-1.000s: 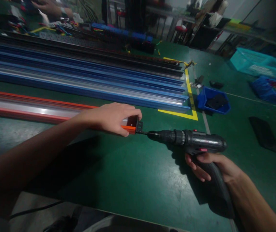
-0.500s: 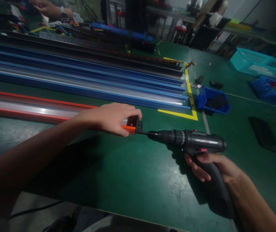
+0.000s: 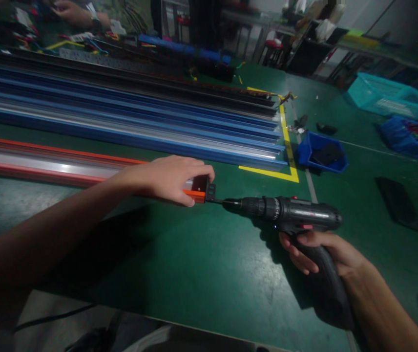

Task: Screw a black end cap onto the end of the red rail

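Observation:
A long orange-edged metal profile lies along the left of the green table, and a black end cap sits at its right end. My left hand is closed over that end, thumb on the near orange edge and fingertips bent against the cap. In my right hand is a black cordless drill, gripped by its handle and pointing left. Its long thin bit reaches the cap's near lower corner. Whether a screw is at the tip is too small to tell.
Several blue profiles lie in parallel behind, with black ones farther back, ending near yellow tape. A small blue bin, a teal basket and a flat black object are on the right. Another person's hand shows at upper left.
Almost nothing differs. The drill and my right hand appear very slightly farther left, along with a small shift of the view; both hands keep their hold.

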`<action>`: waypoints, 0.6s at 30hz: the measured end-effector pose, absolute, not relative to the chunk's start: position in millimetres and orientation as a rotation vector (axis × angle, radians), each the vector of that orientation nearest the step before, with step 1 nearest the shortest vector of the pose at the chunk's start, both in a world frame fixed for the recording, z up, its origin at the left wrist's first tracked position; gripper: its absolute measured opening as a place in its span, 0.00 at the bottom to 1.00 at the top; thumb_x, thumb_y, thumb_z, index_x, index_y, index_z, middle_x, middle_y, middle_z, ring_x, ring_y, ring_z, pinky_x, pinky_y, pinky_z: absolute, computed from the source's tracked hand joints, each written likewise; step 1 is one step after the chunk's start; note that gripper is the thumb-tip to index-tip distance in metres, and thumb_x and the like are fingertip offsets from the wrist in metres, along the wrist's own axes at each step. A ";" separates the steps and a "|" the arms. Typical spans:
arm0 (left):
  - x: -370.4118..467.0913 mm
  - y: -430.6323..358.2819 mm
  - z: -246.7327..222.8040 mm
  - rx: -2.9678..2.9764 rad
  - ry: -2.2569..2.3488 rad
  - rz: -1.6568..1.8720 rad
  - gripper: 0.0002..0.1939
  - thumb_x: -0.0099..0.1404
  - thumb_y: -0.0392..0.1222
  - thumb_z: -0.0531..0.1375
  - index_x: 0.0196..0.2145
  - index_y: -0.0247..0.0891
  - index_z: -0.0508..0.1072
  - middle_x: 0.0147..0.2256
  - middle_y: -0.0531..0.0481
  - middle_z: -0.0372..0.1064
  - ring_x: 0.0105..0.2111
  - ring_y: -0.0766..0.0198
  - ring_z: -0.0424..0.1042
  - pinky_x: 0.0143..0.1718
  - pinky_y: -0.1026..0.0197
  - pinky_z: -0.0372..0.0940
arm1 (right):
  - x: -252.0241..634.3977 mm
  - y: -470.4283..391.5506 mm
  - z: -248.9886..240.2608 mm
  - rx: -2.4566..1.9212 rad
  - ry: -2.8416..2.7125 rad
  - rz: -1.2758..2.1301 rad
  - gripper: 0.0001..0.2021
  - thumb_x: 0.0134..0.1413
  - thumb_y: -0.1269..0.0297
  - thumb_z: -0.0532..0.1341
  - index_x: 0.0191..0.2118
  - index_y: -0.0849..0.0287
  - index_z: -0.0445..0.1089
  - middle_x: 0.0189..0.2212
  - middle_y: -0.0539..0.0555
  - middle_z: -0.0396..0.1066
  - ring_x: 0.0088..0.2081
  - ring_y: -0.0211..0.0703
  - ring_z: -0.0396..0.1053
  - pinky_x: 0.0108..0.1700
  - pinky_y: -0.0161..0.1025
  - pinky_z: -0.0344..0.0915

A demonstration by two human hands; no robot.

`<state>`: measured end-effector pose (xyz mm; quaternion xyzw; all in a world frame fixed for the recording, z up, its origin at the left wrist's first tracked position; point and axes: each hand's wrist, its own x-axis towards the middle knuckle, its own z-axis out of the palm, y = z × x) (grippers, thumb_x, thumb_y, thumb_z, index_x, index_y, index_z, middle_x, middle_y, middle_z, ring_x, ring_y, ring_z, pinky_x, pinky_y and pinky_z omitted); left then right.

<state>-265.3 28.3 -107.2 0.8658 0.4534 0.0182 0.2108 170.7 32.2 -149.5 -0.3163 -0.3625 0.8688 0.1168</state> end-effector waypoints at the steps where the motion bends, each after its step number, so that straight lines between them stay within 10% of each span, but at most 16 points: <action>1: -265.4 28.3 -107.4 2.409 1.260 0.052 0.27 0.61 0.53 0.69 0.57 0.50 0.70 0.54 0.50 0.75 0.51 0.51 0.75 0.48 0.54 0.65 | 171.2 32.1 -150.0 -0.924 -1.063 2.542 0.14 0.59 0.60 0.72 0.42 0.69 0.84 0.28 0.56 0.78 0.18 0.33 0.70 0.26 0.32 0.75; 18: -266.1 29.0 -108.5 2.401 1.257 0.057 0.28 0.60 0.54 0.68 0.57 0.51 0.71 0.54 0.50 0.76 0.51 0.50 0.76 0.48 0.55 0.66 | 173.1 33.2 -150.2 -0.884 -1.043 2.577 0.13 0.63 0.62 0.71 0.46 0.69 0.83 0.32 0.56 0.80 0.20 0.32 0.73 0.29 0.32 0.77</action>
